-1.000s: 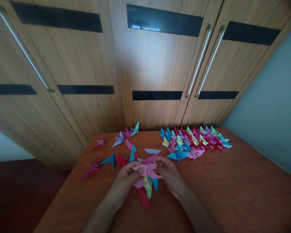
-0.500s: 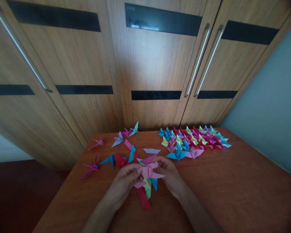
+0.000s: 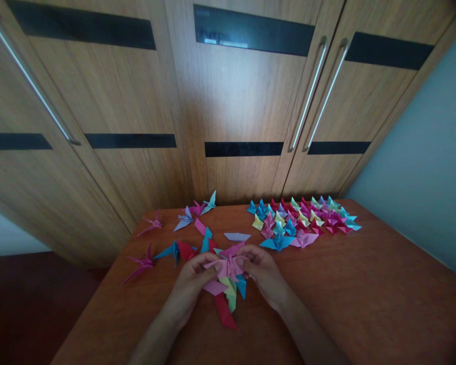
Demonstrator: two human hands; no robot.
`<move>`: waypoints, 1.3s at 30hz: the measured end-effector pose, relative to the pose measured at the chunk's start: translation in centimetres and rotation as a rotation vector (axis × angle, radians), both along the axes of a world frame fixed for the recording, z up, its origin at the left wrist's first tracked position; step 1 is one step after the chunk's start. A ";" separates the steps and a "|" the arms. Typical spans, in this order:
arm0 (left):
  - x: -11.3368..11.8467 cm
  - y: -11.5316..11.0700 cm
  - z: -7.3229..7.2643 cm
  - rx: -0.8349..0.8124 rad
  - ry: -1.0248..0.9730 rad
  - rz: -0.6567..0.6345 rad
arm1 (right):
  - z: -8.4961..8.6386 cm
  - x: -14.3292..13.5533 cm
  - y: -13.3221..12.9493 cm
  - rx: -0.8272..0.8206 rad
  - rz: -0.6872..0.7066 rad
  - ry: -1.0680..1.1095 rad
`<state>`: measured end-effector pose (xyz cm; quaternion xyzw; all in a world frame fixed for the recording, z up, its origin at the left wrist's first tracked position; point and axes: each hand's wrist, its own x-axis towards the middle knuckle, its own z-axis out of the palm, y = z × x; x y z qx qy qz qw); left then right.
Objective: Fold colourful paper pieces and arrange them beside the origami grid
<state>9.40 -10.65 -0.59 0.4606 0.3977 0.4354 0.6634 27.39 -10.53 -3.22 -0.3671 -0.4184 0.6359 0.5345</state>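
The left hand (image 3: 193, 284) and right hand (image 3: 266, 276) pinched a light-pink folded-paper crane (image 3: 230, 267) between them above loose folded pieces, near the middle of the reddish-brown wooden table (image 3: 311, 294).

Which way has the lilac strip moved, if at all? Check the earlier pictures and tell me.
No; the lilac strip has kept its place against the back edge of the table.
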 end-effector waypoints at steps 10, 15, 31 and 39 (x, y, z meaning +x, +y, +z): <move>0.5 -0.3 0.2 -0.068 -0.078 -0.056 | -0.2 -0.1 0.0 -0.014 0.017 -0.002; 0.6 -0.2 0.1 -0.121 -0.069 -0.008 | -0.2 -0.2 0.0 -0.015 0.021 0.036; 0.1 0.3 -0.2 0.015 0.050 0.066 | 0.4 0.4 0.0 0.053 -0.002 -0.005; 0.1 0.3 -0.2 0.054 0.167 -0.080 | 0.3 0.2 -0.1 0.046 0.032 -0.050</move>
